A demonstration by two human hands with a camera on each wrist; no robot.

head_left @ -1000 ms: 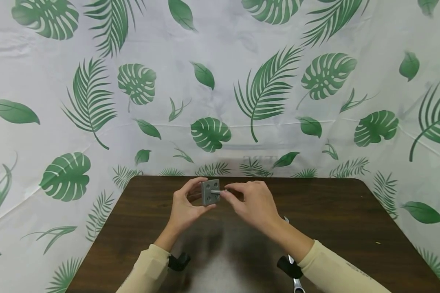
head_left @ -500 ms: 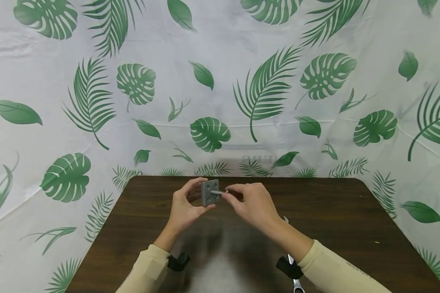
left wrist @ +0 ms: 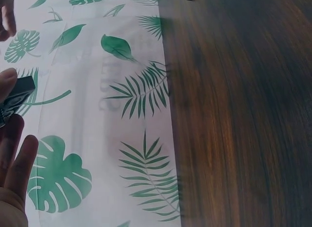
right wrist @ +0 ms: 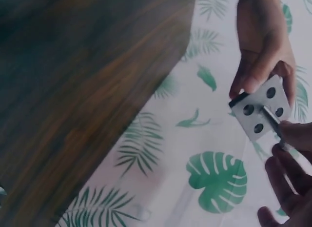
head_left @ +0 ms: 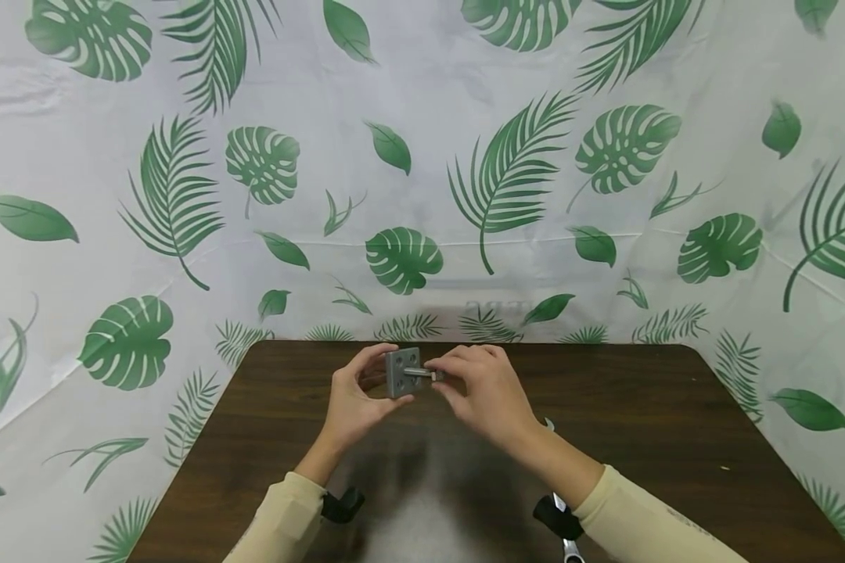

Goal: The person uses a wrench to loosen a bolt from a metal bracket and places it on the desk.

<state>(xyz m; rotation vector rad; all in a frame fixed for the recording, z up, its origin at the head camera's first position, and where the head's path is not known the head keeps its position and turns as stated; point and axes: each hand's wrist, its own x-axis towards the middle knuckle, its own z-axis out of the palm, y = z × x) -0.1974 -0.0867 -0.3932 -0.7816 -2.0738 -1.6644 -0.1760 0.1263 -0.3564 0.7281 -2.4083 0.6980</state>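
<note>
My left hand (head_left: 352, 403) holds a square grey metal plate (head_left: 394, 371) by its edges, thumb below and fingers above, over the table. The plate has several round holes near its corners. A silver bolt (head_left: 418, 372) sticks out from the middle of its face. At the bolt's outer end, my right hand (head_left: 489, 391) pinches it between thumb and fingers. In the right wrist view the holed plate (right wrist: 249, 122) faces the camera and the bolt (right wrist: 271, 118) runs to the right fingertips. Only a dark corner of the plate (left wrist: 20, 92) shows in the left wrist view.
A wrench (head_left: 571, 550) lies on the dark wooden table (head_left: 648, 438), partly hidden beneath the right forearm. A small yellow scrap (head_left: 725, 468) is at the right. Behind the table hangs a white leaf-print cloth (head_left: 422, 195). Black straps (head_left: 343, 504) sit at both wrists.
My right fingers have shifted their hold on the bolt's outer end, uncovering more of that end. The left hand and the plate have stayed nearly still.
</note>
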